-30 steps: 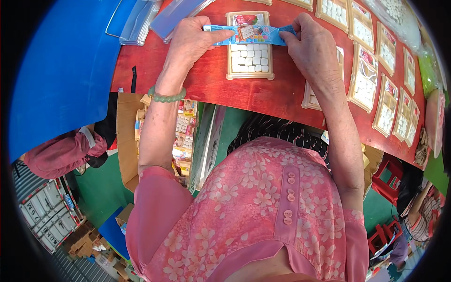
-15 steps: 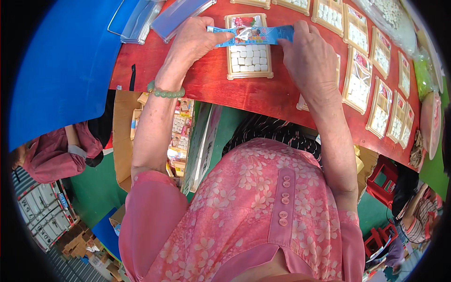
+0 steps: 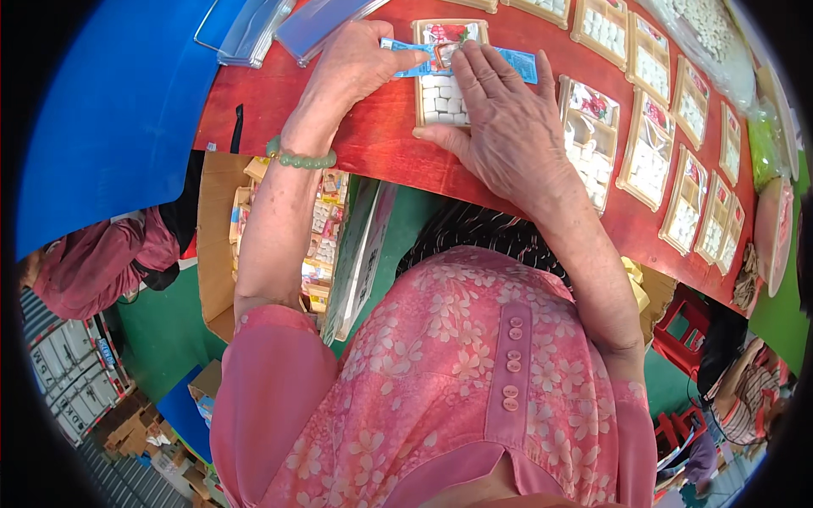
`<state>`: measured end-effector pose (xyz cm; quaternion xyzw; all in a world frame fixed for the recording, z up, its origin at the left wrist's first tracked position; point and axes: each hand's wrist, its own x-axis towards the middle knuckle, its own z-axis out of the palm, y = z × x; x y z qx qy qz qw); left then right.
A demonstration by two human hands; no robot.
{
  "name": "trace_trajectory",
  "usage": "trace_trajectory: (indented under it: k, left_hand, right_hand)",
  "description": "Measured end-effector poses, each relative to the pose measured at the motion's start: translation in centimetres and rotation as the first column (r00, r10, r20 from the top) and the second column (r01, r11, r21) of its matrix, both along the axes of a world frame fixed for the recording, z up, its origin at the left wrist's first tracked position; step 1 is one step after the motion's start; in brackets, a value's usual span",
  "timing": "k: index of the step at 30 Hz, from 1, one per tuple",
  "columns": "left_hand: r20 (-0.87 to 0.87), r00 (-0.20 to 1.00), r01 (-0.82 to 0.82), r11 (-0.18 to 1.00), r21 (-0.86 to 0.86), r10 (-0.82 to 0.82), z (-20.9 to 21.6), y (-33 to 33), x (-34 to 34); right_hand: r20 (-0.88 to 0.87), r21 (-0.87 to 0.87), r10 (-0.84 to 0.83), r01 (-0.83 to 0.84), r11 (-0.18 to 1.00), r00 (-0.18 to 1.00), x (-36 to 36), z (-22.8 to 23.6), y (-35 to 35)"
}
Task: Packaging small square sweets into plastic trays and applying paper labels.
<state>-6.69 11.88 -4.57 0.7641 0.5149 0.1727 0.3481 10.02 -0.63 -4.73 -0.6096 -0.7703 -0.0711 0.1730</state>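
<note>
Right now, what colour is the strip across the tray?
The strip is mostly blue; the head view shows it.

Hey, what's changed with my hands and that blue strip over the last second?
Your right hand let go of the right end of the blue strip and moved left, now spread palm-down over the strip and tray. Your left hand still pinches the strip's left end; the strip still crosses the tray.

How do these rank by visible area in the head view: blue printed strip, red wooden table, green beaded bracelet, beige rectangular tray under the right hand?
1. Red wooden table
2. Beige rectangular tray
3. Blue printed strip
4. Green beaded bracelet
The right hand partly covers tray and strip.
</note>
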Motion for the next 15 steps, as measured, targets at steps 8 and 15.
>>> trace_trajectory:
  k: [8, 15]
  left_hand:
    - [0.019, 0.994, -0.107, 0.989, -0.103, 0.11, 0.2, -3.1, -2.1]
    - [-0.035, 0.945, -0.325, 0.946, -0.004, 0.324, -0.5, -9.9, -6.9]
  right_hand:
    - [-0.019, -0.074, 0.077, -0.078, 0.994, 0.997, -1.7, 0.3, -1.6]
    - [-0.133, -0.174, 0.28, -0.3, 0.938, 0.951, -4.1, 0.2, -4.2]
